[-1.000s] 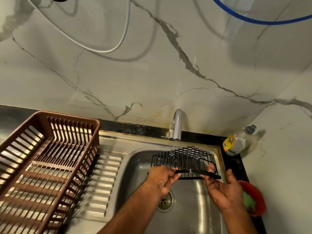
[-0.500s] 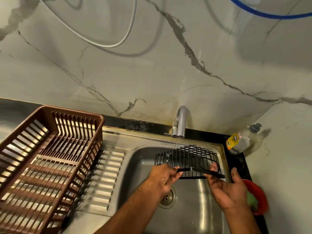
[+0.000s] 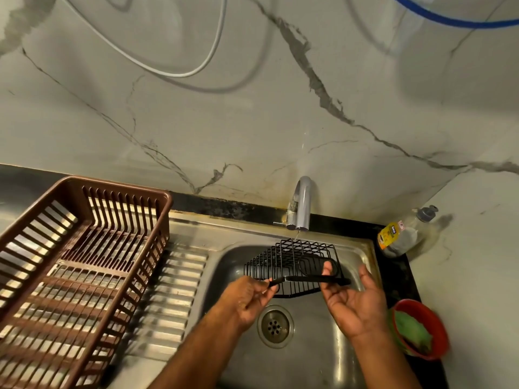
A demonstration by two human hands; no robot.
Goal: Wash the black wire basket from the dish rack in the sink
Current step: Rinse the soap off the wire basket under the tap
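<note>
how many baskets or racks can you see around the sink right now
2. The black wire basket is held over the sink under the tap by both hands. The brown dish rack sits on the drainboard to the left. None looks hidden.

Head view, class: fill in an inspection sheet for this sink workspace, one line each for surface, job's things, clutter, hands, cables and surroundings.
Surface: steel sink with ribbed drainboard on its left; drain uncovered.
Job's things: black wire basket held over the sink under the tap; a thin trickle falls on it. Brown dish rack sits on the drainboard.
Clutter: soap bottle at the back right corner; red bowl with a green scrubber to the right of the sink.
Hands: left hand pinches the basket's flat bar; right hand open, fingertips touching the basket.
Cables: white cable and blue hose on the wall.
Surroundings: veined marble wall.
</note>
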